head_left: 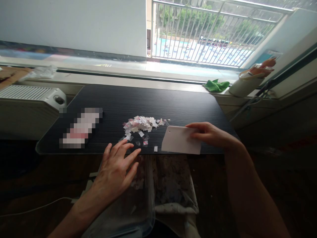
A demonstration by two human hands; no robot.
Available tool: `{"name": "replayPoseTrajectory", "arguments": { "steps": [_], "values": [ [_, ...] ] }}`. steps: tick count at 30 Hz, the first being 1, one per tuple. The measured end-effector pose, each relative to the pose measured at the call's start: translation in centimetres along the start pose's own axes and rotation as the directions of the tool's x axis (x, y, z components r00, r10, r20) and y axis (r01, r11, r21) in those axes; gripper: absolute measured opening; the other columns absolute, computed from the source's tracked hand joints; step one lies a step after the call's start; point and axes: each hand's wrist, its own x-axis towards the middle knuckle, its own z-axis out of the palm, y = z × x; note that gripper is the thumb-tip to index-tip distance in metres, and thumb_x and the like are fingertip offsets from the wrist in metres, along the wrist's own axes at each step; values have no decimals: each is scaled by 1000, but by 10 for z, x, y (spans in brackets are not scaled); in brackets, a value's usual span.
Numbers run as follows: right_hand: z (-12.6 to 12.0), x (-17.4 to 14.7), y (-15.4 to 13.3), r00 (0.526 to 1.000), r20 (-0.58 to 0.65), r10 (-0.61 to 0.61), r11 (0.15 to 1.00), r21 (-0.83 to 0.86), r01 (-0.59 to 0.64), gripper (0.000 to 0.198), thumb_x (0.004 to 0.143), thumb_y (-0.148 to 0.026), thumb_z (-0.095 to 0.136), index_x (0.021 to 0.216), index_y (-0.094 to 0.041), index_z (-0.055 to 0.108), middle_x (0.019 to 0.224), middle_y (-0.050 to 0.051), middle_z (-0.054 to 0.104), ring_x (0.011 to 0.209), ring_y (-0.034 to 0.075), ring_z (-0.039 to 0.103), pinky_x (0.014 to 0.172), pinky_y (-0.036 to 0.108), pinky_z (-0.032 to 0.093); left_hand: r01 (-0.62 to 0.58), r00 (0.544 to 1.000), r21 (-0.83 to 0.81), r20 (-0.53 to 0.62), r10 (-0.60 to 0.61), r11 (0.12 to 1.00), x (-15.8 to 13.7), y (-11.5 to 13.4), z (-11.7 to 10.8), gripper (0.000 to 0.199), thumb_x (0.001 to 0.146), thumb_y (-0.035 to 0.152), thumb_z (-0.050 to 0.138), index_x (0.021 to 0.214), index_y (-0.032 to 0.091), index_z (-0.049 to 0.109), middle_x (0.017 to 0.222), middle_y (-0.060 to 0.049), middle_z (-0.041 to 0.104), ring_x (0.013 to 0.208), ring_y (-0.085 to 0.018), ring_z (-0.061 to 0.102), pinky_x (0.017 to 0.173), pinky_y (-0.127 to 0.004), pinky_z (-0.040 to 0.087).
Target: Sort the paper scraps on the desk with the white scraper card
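A flat white card with a small hole near one corner is gripped by my right hand, fingers closed on its right side, at the table's front edge. My left hand is open, its fingers spread at the table's front edge, fingertips close to loose paper bits. Between and beyond my hands lies a heap of small cut scraps, white, pinkish and clear. Several stray scraps lie in front of the heap, one white piece near the card.
The dark table stands below a window with railings. A blurred-out pale object lies at left. A clear plastic bin and a lined container of scraps sit below the front edge. A green cloth rests on the sill.
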Motion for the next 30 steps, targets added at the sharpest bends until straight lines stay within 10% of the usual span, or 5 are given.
{"name": "replayPoseTrajectory", "arguments": {
  "steps": [13,17,21,30],
  "values": [
    [4,23,-10,979,178,-95,993,-55,107,36,72,-18,59,105,-18,74,90,1,76,81,18,67,70,24,51,37,999,-19,17,-37,999,-4,-4,0,34,90,25,44,116,20,65,117,-14,61,122,-34,49,102,-62,34],
    [3,-25,-5,998,-29,-49,983,-180,43,37,76,-26,58,110,-19,73,84,1,75,69,17,65,59,23,51,36,999,-37,9,-35,999,-3,-2,1,34,90,24,43,115,19,65,116,-14,62,122,-35,49,102,-62,33],
    [22,-74,0,916,-401,-20,943,-312,-116,41,80,-34,55,114,-19,71,75,3,74,53,16,61,50,26,49,28,999,-47,24,-27,998,-2,2,2,33,90,23,44,115,18,65,117,-14,61,123,-34,48,103,-62,33],
    [88,-102,-18,857,-505,-101,930,-354,-98,36,86,-28,48,116,-22,67,88,5,77,68,21,70,68,28,55,-2,1000,-92,24,4,996,10,16,-4,33,90,22,44,115,18,65,119,-13,61,125,-33,46,105,-63,31]
  ]
}}
